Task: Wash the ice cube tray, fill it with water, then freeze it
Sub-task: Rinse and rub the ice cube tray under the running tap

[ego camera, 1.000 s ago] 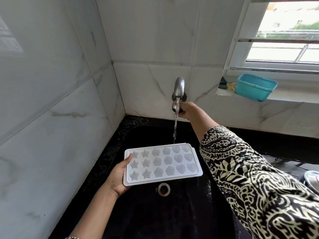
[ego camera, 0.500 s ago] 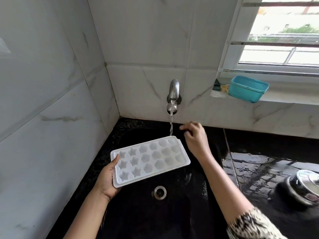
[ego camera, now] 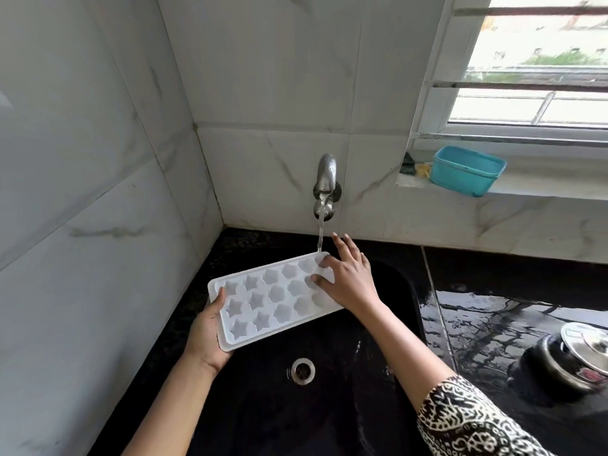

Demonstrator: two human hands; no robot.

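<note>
Left grip (ego camera: 207, 330) holds the near short end of the white ice cube tray (ego camera: 276, 297). The palm lies against that end, the thumb is hooked over the rim beside the first star-shaped cups, and the fingers are hidden beneath. Right grip (ego camera: 348, 281) lies palm down on the tray's far end. Two bent fingertips (ego camera: 320, 263) press on the top face at the last cups and the other fingers spread out straight past the far edge. It clasps nothing; it rests on the tray.

The tray hangs over the black sink (ego camera: 263, 406), clear of its floor, with the cups facing up. Its long axis runs from the lower left, at the left grip, up to the right toward the back wall, so it sits slantwise to the sink. The cups stand in three rows along that axis, with stars at the near end and rounder shapes further along.

A steel tap (ego camera: 325, 179) in the marble-tiled wall is running. Its thin stream (ego camera: 319, 235) falls on the tray's far corner, just beside the right grip's outstretched fingers. The drain (ego camera: 302, 371) shows below the tray's near long edge.

A teal tub (ego camera: 467, 171) sits on the window sill. A lidded steel pot (ego camera: 575, 357) stands on the wet black bench (ego camera: 493, 311) to the right of the sink. A black-and-cream patterned sleeve (ego camera: 467, 419) covers the right forearm.
</note>
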